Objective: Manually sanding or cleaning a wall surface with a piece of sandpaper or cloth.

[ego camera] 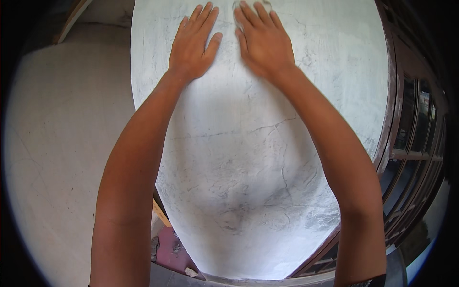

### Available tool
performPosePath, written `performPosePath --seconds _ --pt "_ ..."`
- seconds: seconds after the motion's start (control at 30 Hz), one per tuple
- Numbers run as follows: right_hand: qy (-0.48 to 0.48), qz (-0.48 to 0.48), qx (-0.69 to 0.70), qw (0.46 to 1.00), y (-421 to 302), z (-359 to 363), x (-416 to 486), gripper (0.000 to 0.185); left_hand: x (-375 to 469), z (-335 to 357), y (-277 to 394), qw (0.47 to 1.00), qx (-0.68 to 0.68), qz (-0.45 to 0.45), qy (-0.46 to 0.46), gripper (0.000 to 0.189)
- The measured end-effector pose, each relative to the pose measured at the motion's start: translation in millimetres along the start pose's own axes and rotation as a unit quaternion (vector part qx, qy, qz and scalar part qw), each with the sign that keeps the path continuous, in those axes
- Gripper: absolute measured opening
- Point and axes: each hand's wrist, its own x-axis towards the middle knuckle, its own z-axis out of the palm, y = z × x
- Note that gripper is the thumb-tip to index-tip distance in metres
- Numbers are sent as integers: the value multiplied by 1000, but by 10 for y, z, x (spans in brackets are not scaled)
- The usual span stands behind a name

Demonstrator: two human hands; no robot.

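A white-coated wall section (pixel 222 158) with cracks and rough grey patches stands before me. Near its top, my left hand (pixel 195 45) lies against the surface, palm inward, fingers pointing up and slightly spread, holding nothing that shows. Beside it to the right, my right hand (pixel 265 41) is raised with its palm towards the wall. A thin pale or translucent item (pixel 267 5) shows around its fingertips; what it is and how much lies beneath the fingers cannot be told. Both forearms reach up from the bottom of the view.
At the left is a plain beige wall (pixel 61 125), with a curved wooden edge (pixel 75 19) above. Brown-framed glass panes (pixel 410 118) run down the right side. Low at the left are a yellowish wooden strip (pixel 161 212), a reddish surface (pixel 174 247) and a pale stone-like chunk (pixel 190 272).
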Motion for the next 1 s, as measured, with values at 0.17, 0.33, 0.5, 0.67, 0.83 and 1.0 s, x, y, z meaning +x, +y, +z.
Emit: performPosePath --seconds 0.17,0.33,0.5,0.67,0.83,1.0 --pt "-6 -75 33 997 -179 -109 -498 46 -42 -57 -13 1000 10 -15 -2 59" --pt "-41 4 8 999 68 -81 253 50 -5 -24 58 1000 -2 -23 -6 59" --pt "2 -84 13 996 -230 -47 -283 46 -54 19 -136 1000 2 -13 7 58" --pt "-54 -12 4 998 181 -82 317 51 7 -19 -6 1000 -15 -11 3 57" --pt "-41 7 -5 999 -58 26 184 50 -5 -37 -9 999 -33 -20 5 57" --pt "-92 -61 51 993 -437 -251 -645 51 -28 -20 -85 999 -26 -12 20 56"
